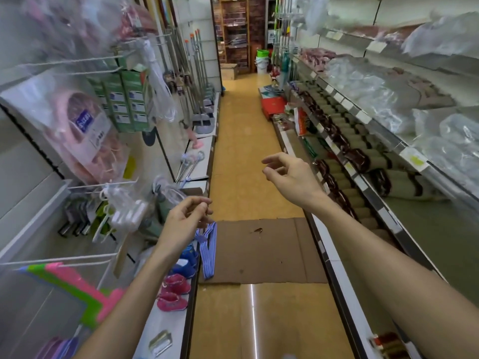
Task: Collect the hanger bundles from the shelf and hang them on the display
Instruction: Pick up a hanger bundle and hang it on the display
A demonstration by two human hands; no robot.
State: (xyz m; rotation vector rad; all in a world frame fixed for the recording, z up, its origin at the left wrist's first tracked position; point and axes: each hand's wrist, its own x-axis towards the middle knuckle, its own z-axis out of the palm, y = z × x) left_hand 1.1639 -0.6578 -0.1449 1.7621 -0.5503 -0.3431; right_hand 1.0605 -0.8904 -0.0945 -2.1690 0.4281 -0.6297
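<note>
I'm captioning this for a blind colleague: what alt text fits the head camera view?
Both of a person's bare hands, left hand and right hand, reach forward empty over a narrow shop aisle with flattened cardboard on the floor. White hangers hang on wall hooks at left; bagged goods fill the shelves at right.

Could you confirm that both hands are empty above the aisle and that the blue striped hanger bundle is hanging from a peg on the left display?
Not quite. In the head view both the left hand and the right hand are indeed empty above the aisle, but the blue striped hanger bundle is not on a peg: it lies on the flattened cardboard on the floor, beside the left shelf edge.
</note>
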